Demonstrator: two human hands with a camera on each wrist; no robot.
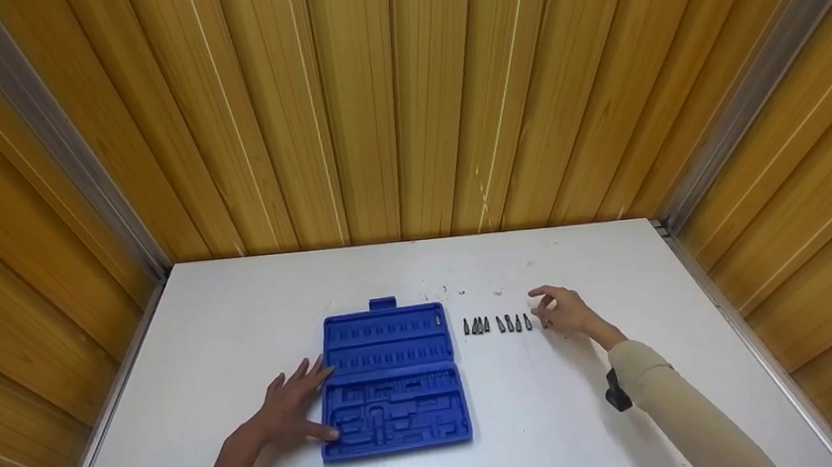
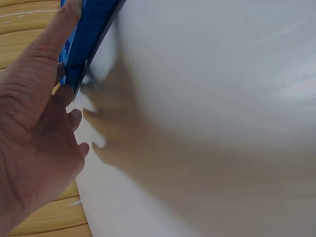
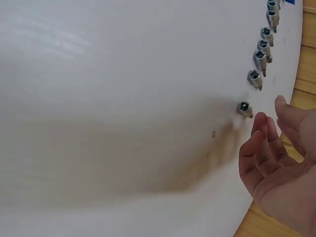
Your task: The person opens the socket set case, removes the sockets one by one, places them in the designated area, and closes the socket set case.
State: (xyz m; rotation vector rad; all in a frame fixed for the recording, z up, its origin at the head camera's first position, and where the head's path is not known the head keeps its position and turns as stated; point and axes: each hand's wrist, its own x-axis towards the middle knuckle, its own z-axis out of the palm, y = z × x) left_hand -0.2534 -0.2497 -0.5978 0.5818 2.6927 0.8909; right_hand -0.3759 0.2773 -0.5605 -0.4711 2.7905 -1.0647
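A blue plastic tool case (image 1: 390,371) lies unfolded on the table, its moulded slots facing up. One small metal piece (image 1: 438,320) sits in the top right slot of its upper half. My left hand (image 1: 292,406) is spread along the case's left edge, thumb on the lower half's rim and fingers beside the hinge. To the right of the case, several dark metal screwdriver bits with socket-like ends (image 1: 510,324) lie in a row. My right hand (image 1: 566,312) hovers at the row's right end, fingers loosely bent and holding nothing, fingertips close to the last bit (image 3: 244,108).
The white table (image 1: 552,417) carries a few small dark marks behind the row of bits. Yellow wood-look panels (image 1: 389,100) rise along the back and both sides, with grey metal posts in the corners.
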